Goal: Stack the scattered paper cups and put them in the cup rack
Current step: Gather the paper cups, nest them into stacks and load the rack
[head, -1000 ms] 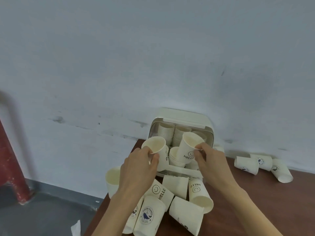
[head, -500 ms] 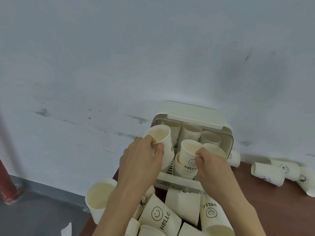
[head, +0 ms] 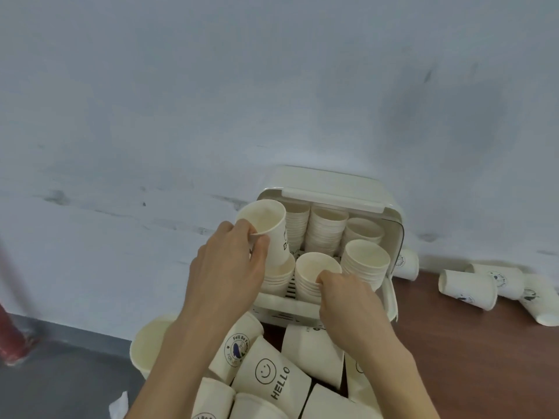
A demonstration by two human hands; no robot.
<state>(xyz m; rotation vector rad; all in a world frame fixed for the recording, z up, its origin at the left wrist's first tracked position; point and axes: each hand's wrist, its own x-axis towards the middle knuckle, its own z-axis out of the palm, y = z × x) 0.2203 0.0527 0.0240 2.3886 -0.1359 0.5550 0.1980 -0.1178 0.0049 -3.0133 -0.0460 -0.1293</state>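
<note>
Head view: my left hand [head: 225,267] holds a paper cup [head: 267,229] by its rim, thumb inside, tilted above the front-left stack [head: 278,278] in the cup rack [head: 332,189] at frame centre. My right hand [head: 348,300] pinches the rim of the middle front stack [head: 314,275]. More stacks fill the rack behind. Loose cups [head: 272,376] lie on their sides at the bottom centre, and others [head: 472,285] on the brown table [head: 469,358] at the right.
</note>
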